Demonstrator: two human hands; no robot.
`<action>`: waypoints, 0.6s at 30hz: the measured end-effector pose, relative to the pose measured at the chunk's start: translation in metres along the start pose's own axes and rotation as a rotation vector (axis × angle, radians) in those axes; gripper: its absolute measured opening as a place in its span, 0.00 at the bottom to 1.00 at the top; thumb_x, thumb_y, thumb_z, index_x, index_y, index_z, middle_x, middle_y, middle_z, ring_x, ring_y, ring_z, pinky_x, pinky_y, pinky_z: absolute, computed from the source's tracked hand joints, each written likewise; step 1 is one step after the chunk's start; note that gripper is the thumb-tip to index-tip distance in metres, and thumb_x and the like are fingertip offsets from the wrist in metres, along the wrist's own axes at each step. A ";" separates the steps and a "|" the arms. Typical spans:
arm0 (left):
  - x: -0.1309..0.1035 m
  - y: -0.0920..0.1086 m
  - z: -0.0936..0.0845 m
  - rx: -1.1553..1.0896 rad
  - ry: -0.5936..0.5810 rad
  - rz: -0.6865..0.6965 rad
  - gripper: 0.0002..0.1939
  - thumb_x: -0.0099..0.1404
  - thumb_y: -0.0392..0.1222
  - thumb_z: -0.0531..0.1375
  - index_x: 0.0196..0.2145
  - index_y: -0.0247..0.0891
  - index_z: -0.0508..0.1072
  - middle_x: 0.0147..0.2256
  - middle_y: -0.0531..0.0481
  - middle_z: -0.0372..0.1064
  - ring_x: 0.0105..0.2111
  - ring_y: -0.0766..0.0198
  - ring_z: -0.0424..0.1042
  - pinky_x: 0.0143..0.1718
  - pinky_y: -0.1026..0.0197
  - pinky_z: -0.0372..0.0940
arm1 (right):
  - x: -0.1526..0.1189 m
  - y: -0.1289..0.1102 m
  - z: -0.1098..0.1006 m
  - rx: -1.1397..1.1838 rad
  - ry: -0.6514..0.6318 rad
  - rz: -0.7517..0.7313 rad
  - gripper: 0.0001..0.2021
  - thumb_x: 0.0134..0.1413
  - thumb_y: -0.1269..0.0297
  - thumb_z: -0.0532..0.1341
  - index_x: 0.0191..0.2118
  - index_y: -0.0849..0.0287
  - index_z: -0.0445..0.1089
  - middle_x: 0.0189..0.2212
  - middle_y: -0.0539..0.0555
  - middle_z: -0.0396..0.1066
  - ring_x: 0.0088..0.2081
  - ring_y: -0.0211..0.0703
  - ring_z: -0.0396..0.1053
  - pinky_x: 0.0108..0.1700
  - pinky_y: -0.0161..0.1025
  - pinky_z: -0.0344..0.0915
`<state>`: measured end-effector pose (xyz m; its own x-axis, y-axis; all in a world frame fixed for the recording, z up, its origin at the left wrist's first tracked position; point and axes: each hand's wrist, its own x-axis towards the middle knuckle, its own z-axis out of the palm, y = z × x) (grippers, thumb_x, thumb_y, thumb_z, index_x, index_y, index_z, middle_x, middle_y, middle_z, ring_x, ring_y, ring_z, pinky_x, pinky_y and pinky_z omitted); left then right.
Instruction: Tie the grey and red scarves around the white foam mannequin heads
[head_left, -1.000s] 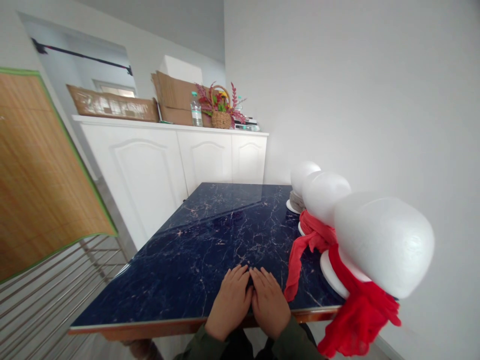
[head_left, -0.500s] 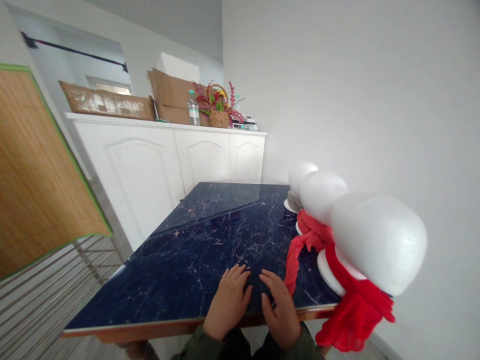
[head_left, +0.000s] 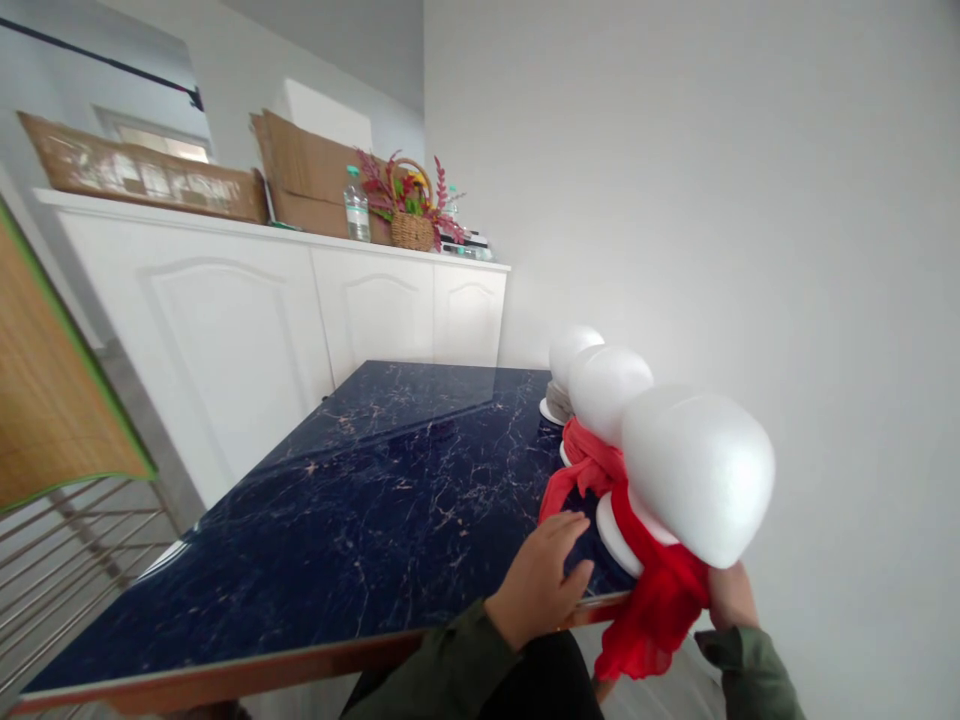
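Three white foam mannequin heads stand in a row along the table's right side. The nearest head point(head_left: 701, 470) has a bright red scarf point(head_left: 652, 615) around its neck, its end hanging over the table edge. Behind it, the middle head point(head_left: 609, 385) wears a coral-red scarf point(head_left: 589, 460), and the farthest head point(head_left: 574, 350) wears a grey one point(head_left: 558, 402). My left hand point(head_left: 544, 580) is open above the table's front edge, left of the nearest head's base and holding nothing. My right hand point(head_left: 731, 597) reaches beneath the nearest head's right side, its fingers hidden behind head and scarf.
The dark blue marbled table point(head_left: 390, 500) spreads out to the left. A white cabinet point(head_left: 247, 310) stands behind it with cardboard boxes point(head_left: 315, 190), a bottle point(head_left: 357, 208) and a flower basket point(head_left: 412, 230) on top. A metal rack point(head_left: 67, 570) is at far left.
Both hands have moved right from the table's front edge. The left is now near the nearest head's base, the right at that head's far side. The view has turned right.
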<state>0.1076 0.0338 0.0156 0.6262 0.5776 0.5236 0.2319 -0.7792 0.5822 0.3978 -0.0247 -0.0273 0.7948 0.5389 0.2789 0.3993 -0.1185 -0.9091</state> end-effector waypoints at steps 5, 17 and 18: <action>0.049 0.011 0.064 -0.126 -0.075 0.012 0.39 0.54 0.38 0.57 0.61 0.27 0.47 0.62 0.33 0.42 0.62 0.49 0.41 0.62 0.47 0.44 | 0.008 0.008 0.010 0.017 -0.113 -0.040 0.28 0.43 0.49 0.53 0.44 0.66 0.69 0.45 0.65 0.70 0.54 0.63 0.59 0.55 0.58 0.52; -0.010 0.043 0.013 0.110 0.162 -0.015 0.47 0.51 0.40 0.59 0.63 0.37 0.38 0.64 0.43 0.33 0.63 0.47 0.33 0.61 0.41 0.40 | -0.102 -0.074 0.013 0.168 -0.319 -0.157 0.22 0.48 0.55 0.57 0.47 0.61 0.69 0.49 0.60 0.69 0.53 0.54 0.62 0.55 0.49 0.56; -0.017 0.040 -0.005 0.140 0.207 -0.028 0.46 0.52 0.39 0.58 0.63 0.38 0.39 0.64 0.43 0.35 0.63 0.47 0.34 0.61 0.41 0.40 | -0.114 -0.087 0.023 0.168 -0.378 -0.183 0.20 0.48 0.56 0.57 0.46 0.61 0.69 0.47 0.60 0.70 0.51 0.54 0.64 0.53 0.48 0.58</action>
<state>0.1021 -0.0059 0.0325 0.4560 0.6257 0.6329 0.3573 -0.7800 0.5137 0.2623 -0.0563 0.0129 0.4825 0.8092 0.3353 0.4132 0.1272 -0.9017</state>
